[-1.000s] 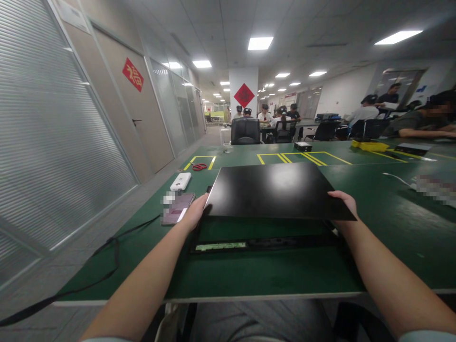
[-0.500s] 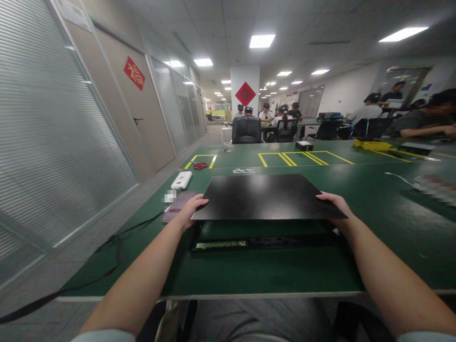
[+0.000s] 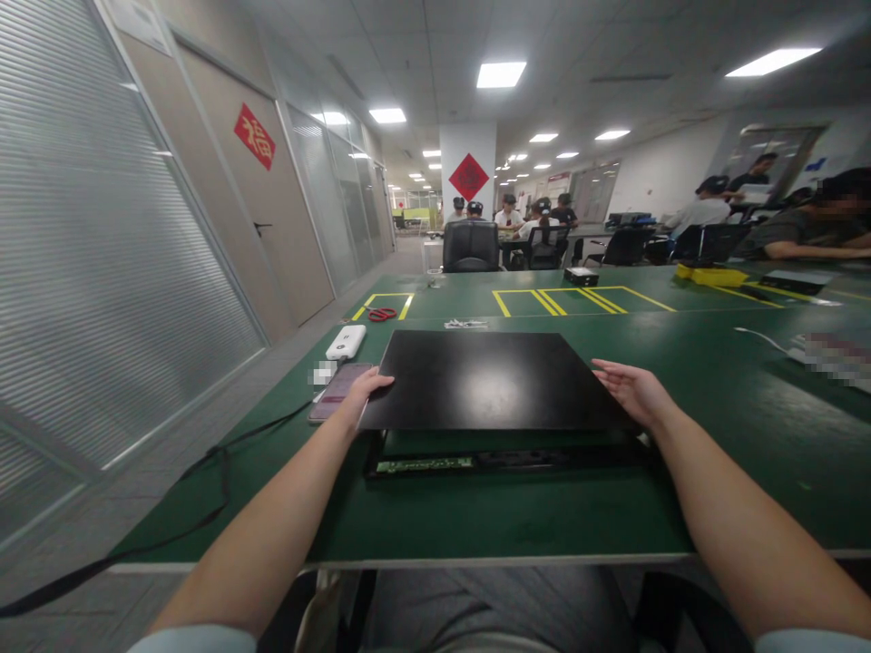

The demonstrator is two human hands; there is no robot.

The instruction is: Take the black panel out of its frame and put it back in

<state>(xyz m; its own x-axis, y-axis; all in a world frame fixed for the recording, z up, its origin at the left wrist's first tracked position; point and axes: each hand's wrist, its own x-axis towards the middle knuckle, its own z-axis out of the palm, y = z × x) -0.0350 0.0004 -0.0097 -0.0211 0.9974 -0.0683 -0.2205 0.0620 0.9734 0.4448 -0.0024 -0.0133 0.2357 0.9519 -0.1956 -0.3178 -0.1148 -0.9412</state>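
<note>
A flat, dark rectangular panel (image 3: 476,381) with a glossy patch of reflected light is held above the table. My left hand (image 3: 367,390) grips its left edge, thumb on top and the other fingers hidden beneath. At the opposite side, my right hand (image 3: 632,392) has its fingers stretched out along the panel's right edge; whether it touches that edge I cannot tell. Below the panel lies a thin black frame (image 3: 544,458), mostly covered. A green circuit board strip (image 3: 425,464) shows in the frame's near side.
On the green table (image 3: 504,526), a phone (image 3: 340,390) and a white power bank (image 3: 347,342) sit left of the panel. Beyond are red-handled scissors (image 3: 382,314), small white pieces (image 3: 466,324) and a yellow tray (image 3: 711,275). People sit farther back.
The panel has shifted slightly left and its near edge sits a little lower. My right hand has loosened from the right edge, its fingers now extended.
</note>
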